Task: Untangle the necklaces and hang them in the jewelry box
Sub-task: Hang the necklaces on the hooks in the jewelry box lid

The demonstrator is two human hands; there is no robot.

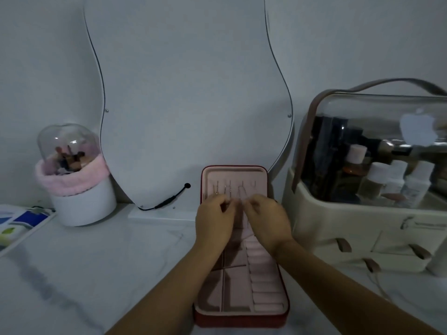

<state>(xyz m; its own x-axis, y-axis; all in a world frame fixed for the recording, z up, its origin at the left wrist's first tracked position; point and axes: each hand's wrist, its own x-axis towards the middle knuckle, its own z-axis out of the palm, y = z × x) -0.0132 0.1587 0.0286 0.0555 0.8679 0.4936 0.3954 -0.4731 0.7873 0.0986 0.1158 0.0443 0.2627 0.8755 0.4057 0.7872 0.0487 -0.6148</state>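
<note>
While left hand & right hand pinch w/ curled fingertips what appears a fine necklace chain at the jewelry box lid, mid-worktop nr rear edge, the hold can't be confirmed. Risk: chain slips its hook or snags hung necklaces, re-tangling; likely cause: dim light, crowded hooks.

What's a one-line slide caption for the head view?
Left hand and right hand reach, fingers curled, to the thin necklaces hanging in the upright lid of the open jewelry box.

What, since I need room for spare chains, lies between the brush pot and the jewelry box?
Head view: left of the jewelry box, the mirror foot with its black cable, then bare tabletop nearer the person.
</note>
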